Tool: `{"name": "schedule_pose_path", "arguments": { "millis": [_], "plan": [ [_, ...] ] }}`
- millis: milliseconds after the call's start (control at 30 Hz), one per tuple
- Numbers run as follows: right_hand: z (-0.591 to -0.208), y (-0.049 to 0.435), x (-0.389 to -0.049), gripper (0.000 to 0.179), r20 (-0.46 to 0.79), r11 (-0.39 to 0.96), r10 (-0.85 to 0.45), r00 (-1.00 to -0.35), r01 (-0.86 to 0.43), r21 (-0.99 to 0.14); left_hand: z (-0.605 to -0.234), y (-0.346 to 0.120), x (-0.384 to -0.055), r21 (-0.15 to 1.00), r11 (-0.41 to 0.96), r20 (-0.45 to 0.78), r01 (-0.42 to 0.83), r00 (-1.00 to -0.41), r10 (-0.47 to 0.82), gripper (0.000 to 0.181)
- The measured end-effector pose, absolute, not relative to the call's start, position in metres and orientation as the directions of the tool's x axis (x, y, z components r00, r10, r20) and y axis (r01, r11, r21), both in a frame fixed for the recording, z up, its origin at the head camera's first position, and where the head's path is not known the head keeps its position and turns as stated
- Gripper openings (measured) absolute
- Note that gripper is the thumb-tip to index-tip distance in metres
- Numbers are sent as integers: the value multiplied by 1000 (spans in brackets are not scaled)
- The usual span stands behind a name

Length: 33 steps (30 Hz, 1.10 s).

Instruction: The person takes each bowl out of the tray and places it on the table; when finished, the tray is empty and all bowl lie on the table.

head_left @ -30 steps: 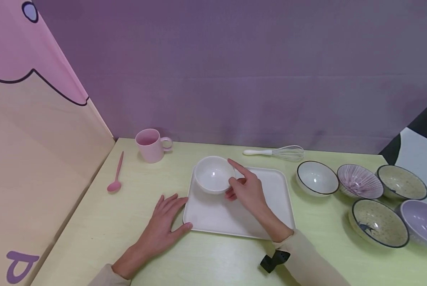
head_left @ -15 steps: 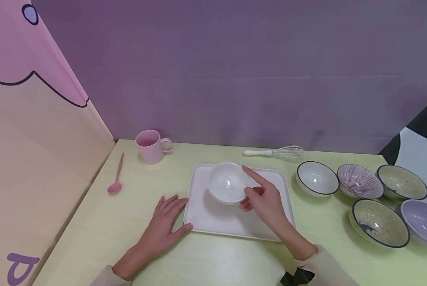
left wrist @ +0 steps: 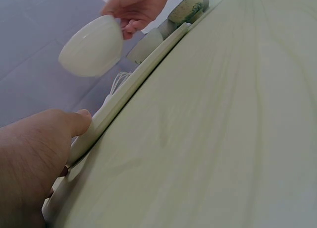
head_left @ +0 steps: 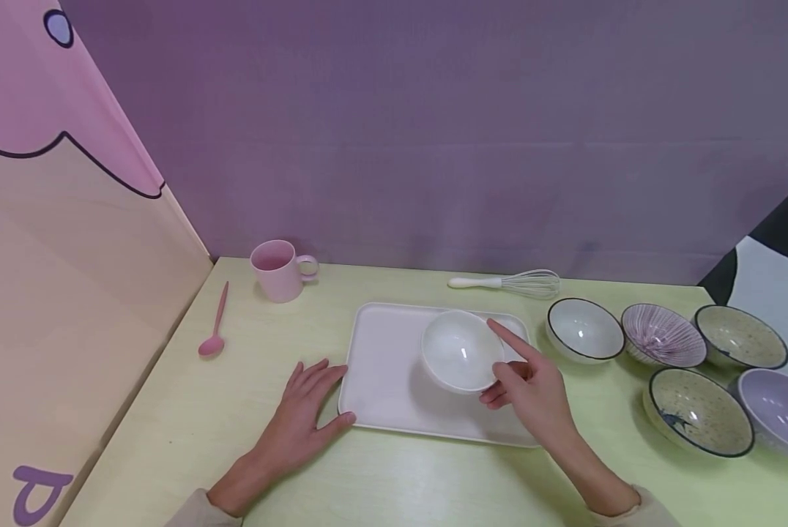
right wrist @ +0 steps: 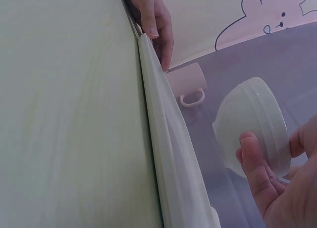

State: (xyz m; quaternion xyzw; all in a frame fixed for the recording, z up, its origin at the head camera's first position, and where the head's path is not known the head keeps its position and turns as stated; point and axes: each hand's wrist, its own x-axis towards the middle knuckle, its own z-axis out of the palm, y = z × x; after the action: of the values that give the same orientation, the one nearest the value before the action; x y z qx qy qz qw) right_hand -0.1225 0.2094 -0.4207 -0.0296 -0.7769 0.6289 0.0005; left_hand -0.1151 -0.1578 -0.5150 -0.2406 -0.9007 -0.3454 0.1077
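Note:
A small white bowl (head_left: pixel 461 353) hangs in the air over the right half of a white rectangular tray (head_left: pixel 384 399). My right hand (head_left: pixel 539 395) grips the bowl by its right side, index finger along the rim and the other fingers under its wall. In the right wrist view, the bowl (right wrist: pixel 250 124) is tilted and apart from the tray. My left hand (head_left: pixel 305 421) lies at the tray's left front corner with fingers spread. The left wrist view has the thumb of this left hand (left wrist: pixel 37 153) touching the tray's edge.
Right of the tray stand a dark-rimmed white bowl (head_left: pixel 585 331), a purple-striped bowl (head_left: pixel 664 337), two speckled bowls (head_left: pixel 700 413) and a lilac bowl (head_left: pixel 783 410). A whisk (head_left: pixel 506 282) lies behind the tray. At left are a pink mug (head_left: pixel 278 274) and a pink spoon (head_left: pixel 212 340).
My right hand has carried the white bowl rightward and slightly nearer, from over the tray's back left to over its right half. The left hand has stayed in place.

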Motion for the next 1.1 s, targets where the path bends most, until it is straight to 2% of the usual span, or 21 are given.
{"name": "schedule_pose_path", "arguments": {
  "millis": [600,1100],
  "plan": [
    [-432,264,-89,66,37,262,86,-996,-13,-965,-513,-157,-115,572,640,364,513,-858,363,68],
    [-443,301,-66,66,5,175,128,-992,17,-984,-514,-158,-115,565,650,360,508,-861,360,68]
  ]
}}
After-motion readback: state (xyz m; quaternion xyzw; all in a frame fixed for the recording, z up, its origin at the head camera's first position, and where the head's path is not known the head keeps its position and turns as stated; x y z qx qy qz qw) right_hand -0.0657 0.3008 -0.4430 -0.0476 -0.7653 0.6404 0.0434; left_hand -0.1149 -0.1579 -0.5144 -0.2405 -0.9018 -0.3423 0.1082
